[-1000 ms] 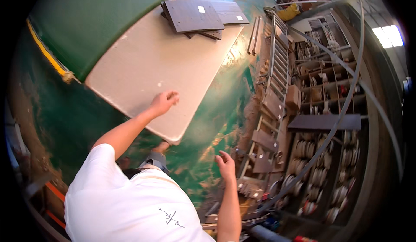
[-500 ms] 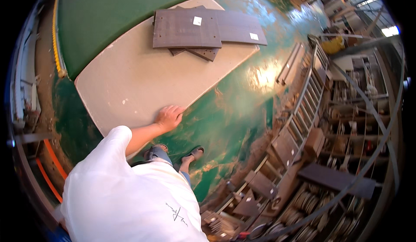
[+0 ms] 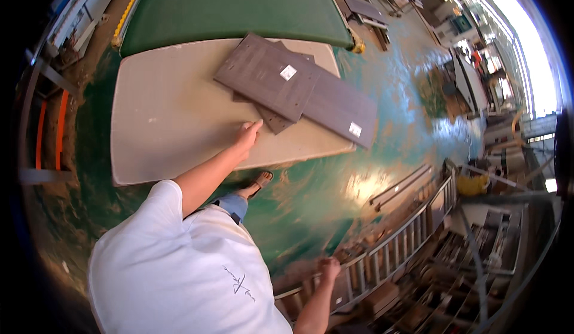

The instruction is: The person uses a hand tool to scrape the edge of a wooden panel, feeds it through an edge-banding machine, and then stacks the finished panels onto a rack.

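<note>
My left hand [image 3: 248, 135] is over the pale tabletop board [image 3: 161, 119], just short of a stack of dark brown panels. It holds nothing; one finger or the thumb points forward, and the others are partly hidden. The top panel [image 3: 263, 74] lies slanted and carries a white label [image 3: 288, 72]. Beneath it, a second panel [image 3: 341, 104] sticks out to the right with its own label, and corners of others show below. Out to my right, above the floor, my right hand [image 3: 327, 267] hangs away from the panels, fingers curled in with nothing visible in them.
A green conveyor belt [image 3: 233, 11] adjoins the board's far edge. On the right, a metal ladder-like frame [image 3: 388, 256] lies beside racks of parts [image 3: 454, 274]. Two long bars [image 3: 400, 187] rest on the green floor [image 3: 305, 214]. Orange rails [image 3: 61, 128] stand at left.
My left hand has moved off the board's near edge toward the panels. My right hand has come into view. The view has turned, and I stand closer to the panels.
</note>
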A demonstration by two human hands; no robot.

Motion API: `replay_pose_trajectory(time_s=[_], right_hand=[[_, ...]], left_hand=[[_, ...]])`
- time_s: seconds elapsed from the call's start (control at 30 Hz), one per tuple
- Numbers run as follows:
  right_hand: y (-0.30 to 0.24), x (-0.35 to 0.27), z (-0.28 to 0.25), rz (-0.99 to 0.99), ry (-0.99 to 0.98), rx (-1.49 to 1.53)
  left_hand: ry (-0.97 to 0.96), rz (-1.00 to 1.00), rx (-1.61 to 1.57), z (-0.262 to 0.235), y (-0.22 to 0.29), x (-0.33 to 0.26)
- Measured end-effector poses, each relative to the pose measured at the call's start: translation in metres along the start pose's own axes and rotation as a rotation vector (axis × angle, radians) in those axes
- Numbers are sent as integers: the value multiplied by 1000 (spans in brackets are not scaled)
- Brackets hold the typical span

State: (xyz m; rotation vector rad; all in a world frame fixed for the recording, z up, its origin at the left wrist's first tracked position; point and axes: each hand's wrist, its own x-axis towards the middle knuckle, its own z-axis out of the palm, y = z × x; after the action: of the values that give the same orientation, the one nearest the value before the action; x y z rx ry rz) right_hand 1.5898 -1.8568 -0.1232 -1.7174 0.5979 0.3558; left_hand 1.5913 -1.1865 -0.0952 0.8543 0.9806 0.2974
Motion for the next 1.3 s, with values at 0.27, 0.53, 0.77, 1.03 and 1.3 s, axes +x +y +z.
replay_pose_trajectory(time_s=[0.27,0.53,0.77,1.03,1.3], right_hand=[[-341,156,201,-159,-258,-329],[-418,318,363,-69,-568,-325],[-510,398,492,-162,-839,-536],[-582,384,545,-746,-1050,-732],[-515,398,437,-755,-1037,-642]], left_hand=[[261,-118,-537,73,7,70],[443,-86,-690,124,43,44],[614,-22,-1009,221,57,38],[1019,363,-1112,248,49,133],[708,313,-947,268,31,64]])
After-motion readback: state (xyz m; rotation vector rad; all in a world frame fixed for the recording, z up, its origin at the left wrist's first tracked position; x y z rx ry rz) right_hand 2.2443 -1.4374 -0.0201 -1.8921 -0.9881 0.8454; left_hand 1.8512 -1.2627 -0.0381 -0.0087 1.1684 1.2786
